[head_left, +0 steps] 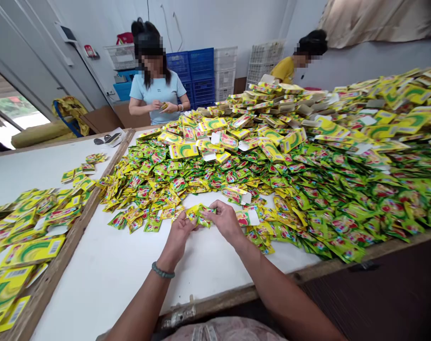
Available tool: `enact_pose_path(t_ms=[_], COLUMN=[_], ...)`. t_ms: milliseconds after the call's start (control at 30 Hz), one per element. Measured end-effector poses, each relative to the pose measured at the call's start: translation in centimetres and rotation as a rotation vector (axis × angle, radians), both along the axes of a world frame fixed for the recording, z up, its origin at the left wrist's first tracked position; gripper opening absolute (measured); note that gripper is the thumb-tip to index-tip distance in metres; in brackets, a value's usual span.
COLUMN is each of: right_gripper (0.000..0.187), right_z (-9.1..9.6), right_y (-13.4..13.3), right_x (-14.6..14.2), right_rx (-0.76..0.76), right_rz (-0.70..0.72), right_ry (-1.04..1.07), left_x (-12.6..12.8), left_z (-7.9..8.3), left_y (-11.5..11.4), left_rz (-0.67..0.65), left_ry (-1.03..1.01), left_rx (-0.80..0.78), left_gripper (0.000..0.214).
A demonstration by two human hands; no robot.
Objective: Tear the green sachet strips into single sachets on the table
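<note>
My left hand (179,233), with a beaded bracelet on its wrist, pinches a small yellow sachet (191,211) over the white tabletop. Just to its right, my right hand (227,221) has its fingers closed on a small green sachet (204,219). The two sachets meet or overlap between my hands; where one ends is hard to make out. Beside my right hand lies an open-ended yellow carton (248,218). Loose green and yellow sachets (153,223) lie around and beyond both hands.
A large heap of green sachets (343,213) covers the right side, with flat yellow cartons (272,142) piled behind. A wooden strip (76,227) divides off more cartons (31,251) at left. Two co-workers stand across the table, one in a light blue shirt (158,94). Blue crates (201,71) stand behind.
</note>
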State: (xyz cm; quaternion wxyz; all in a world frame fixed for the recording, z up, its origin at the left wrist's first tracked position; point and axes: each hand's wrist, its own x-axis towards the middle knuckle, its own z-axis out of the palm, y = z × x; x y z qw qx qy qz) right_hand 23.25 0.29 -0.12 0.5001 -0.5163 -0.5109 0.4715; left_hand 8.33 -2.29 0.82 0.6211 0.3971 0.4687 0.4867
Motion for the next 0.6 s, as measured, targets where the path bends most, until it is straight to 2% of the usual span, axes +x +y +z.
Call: enact_pose_path(t_ms=[100,167,233,367,400,467,533,600], right_gripper=[0.033,0.034,0.033,0.028,0.028,0.027,0.029,0.034], right_z=[0.1,0.1,0.1,0.1,0.1,0.2,0.3,0.3], right_y=[-0.2,-0.4,-0.6,-1.1,-1.3,-1.6,-2.1,-2.7], right_x=[0.6,0.9,1.2,1.8,2.0,2.5,3.3,4.2], right_rx=[-0.083,-0.092,-0.049,0.033,0.024,-0.045,-0.152,-0.206], right_rz=[-0.081,-0.115,-0.139,-0.184,-0.164,-0.073,0.056,0.152], right_ry=[0.252,0.328,0.255,-0.079,-0.105,-0.017,0.155,0.220], left_x=[0.8,1.3,1.9,2.8,3.0,3.1,3.2,3.5], left_z=[0.5,0.6,0.5,0.3,0.3,0.4,0.5,0.4], left_y=[0.2,0.2,0.2,0.3,0.4,0.7,0.8,0.8], left_rz=[-0.057,-0.098,-0.120,-0.103,-0.094,-0.097,-0.150,-0.232], left_ry=[-0.011,-0.022,-0.054,-0.016,0.019,0.064,0.064,0.047], left_rx=[0.003,-0.004,0.012,0.063,0.065,0.068,0.078,0.072], left_gripper=[0.036,0.034,0.030,0.028,0.028,0.030,0.031,0.031])
